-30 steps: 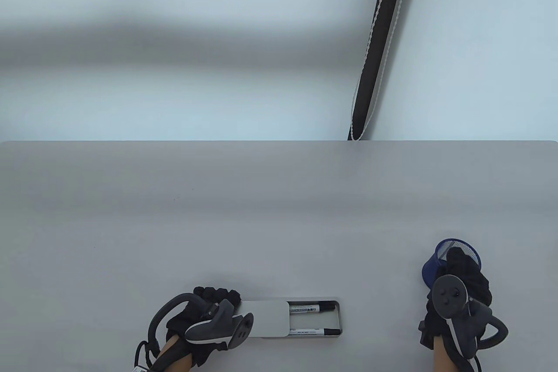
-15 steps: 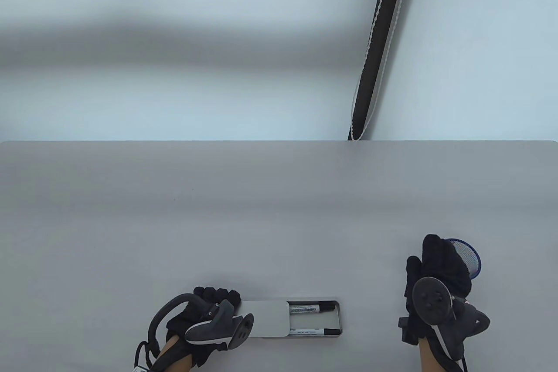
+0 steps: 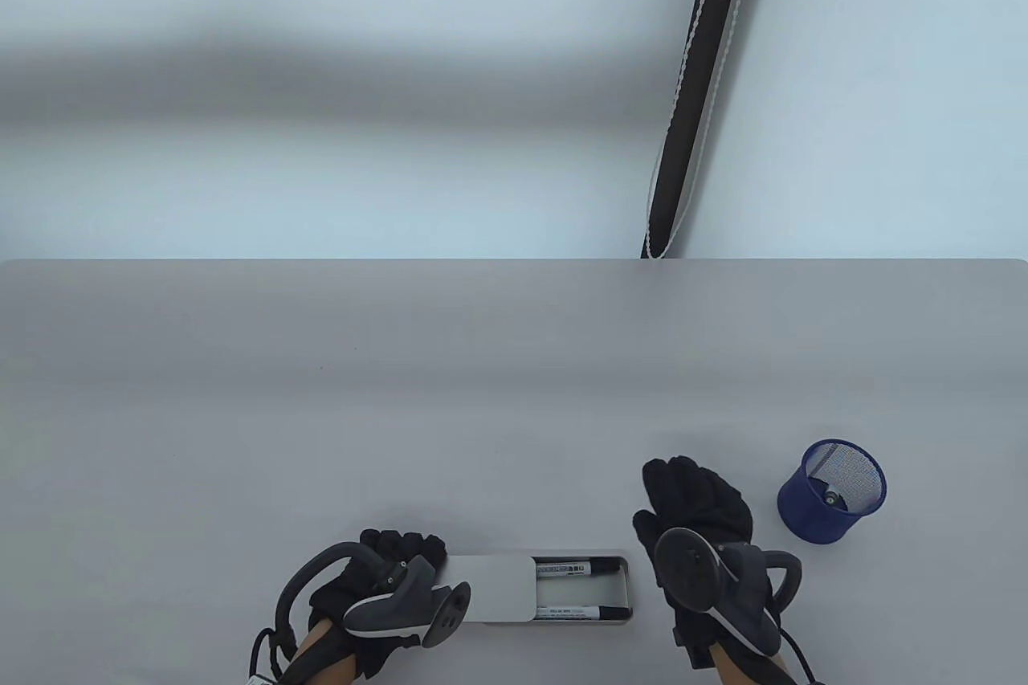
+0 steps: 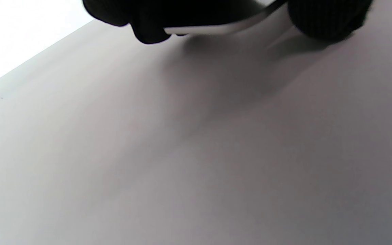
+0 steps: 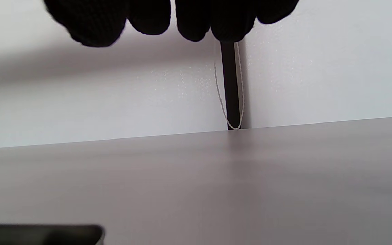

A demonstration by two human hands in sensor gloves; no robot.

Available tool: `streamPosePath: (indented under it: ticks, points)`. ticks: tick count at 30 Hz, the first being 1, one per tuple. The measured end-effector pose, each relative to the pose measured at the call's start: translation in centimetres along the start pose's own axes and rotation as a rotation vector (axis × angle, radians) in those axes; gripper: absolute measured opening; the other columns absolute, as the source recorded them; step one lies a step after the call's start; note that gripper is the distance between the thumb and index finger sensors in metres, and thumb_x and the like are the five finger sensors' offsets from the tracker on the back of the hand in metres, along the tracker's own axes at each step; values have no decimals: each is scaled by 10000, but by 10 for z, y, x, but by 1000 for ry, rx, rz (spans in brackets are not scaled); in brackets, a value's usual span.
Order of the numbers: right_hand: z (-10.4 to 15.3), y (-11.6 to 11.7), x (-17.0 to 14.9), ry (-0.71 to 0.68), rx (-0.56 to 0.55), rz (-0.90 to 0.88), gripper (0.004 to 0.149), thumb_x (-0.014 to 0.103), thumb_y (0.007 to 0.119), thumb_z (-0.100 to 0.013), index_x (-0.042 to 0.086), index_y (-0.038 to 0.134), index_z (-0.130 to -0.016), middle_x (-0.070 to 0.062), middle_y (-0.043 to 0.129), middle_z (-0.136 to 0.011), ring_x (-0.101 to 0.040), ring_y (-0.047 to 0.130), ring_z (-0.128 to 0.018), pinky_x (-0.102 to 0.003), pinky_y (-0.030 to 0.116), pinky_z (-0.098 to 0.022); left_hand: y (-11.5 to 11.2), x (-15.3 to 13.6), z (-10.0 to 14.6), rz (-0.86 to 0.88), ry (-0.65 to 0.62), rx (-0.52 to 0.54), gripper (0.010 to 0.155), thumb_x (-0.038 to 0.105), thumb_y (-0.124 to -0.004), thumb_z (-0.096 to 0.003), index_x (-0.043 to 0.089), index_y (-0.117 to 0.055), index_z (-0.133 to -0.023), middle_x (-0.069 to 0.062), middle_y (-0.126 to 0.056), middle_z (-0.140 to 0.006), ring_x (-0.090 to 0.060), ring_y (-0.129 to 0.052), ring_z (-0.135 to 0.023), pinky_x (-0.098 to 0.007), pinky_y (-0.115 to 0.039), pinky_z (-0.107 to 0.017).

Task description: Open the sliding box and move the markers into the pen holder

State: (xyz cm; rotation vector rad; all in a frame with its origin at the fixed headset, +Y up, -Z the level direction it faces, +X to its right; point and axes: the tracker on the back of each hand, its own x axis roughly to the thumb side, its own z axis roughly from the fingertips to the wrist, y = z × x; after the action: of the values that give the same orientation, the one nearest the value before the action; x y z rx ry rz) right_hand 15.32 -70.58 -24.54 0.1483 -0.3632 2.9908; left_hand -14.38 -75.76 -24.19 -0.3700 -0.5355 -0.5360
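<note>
The table [image 3: 482, 396] is lying wide and flat, with a smooth matte grey top and rounded far corners. Behind it a pale wall [image 3: 321, 179] is standing, and a black strip with a thin beaded cord [image 3: 691, 99] is hanging down it.

The box [image 3: 514, 589] is sitting near the front edge of the table. It is a flat tin of light metal with rounded corners; its smooth lid is covering the left part, and the right part is showing open. Two markers [image 3: 574, 568] with white bodies and black caps are lying inside the open part.

The left hand [image 3: 385, 581], in a black knitted glove, is gripping the left end of the box, fingers curled over the far edge and thumb at the near side.

The right hand [image 3: 695, 508] is hovering just right of the box, fingers loosely spread and holding nothing.

The holder [image 3: 831, 492], a round cup of blue wire mesh, is standing further right of the box, and one marker end is showing inside it.
</note>
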Motion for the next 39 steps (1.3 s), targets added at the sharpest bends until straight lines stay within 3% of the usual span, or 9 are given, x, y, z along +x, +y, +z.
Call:
streamPosePath:
  ticks: [7, 15, 31, 37, 39]
  points:
    - [1, 29, 22, -152, 208, 100, 645, 485, 767, -394, 314, 584, -989, -72, 609, -1037, -332, 650, -935, -510, 535, -719, 0, 2, 0, -5, -3, 2, 844, 687, -603, -428, 245, -320, -1088, -25, -534, -1158, -234, -679, -1048, -426, -646, -811]
    - [1, 45, 30, -194, 321, 137, 644, 461, 798, -389, 306, 590, -979, -50, 637, -1020, -317, 669, -925, -502, 542, -717, 1, 4, 0, -9, -6, 2, 842, 685, -605, -433, 237, -325, -1089, -31, -540, -1158, -237, -682, -1047, -431, -647, -810]
    - [1, 57, 35, -212, 333, 210, 596, 320, 919, -343, 372, 678, -885, 33, 758, -921, -238, 786, -835, -457, 623, -678, 1, 5, 0, -11, -7, 2, 839, 683, -605, -435, 235, -327, -1088, -36, -542, -1157, -238, -684, -1046, -431, -646, -810]
    - [1, 65, 42, -241, 315, 306, 708, 146, 1017, -275, 408, 689, -845, 82, 802, -854, -180, 844, -759, -425, 669, -645, 1, 5, 0, -11, -5, 3, 838, 683, -605, -435, 237, -327, -1087, -33, -541, -1157, -236, -683, -1046, -430, -646, -811]
    - [1, 66, 44, -253, 291, 329, 706, 137, 1013, -269, 407, 694, -838, 86, 809, -840, -166, 856, -740, -419, 681, -637, 1, 5, 1, -15, -5, 7, 839, 684, -606, -434, 235, -330, -1087, -34, -544, -1156, -239, -687, -1043, -430, -648, -810]
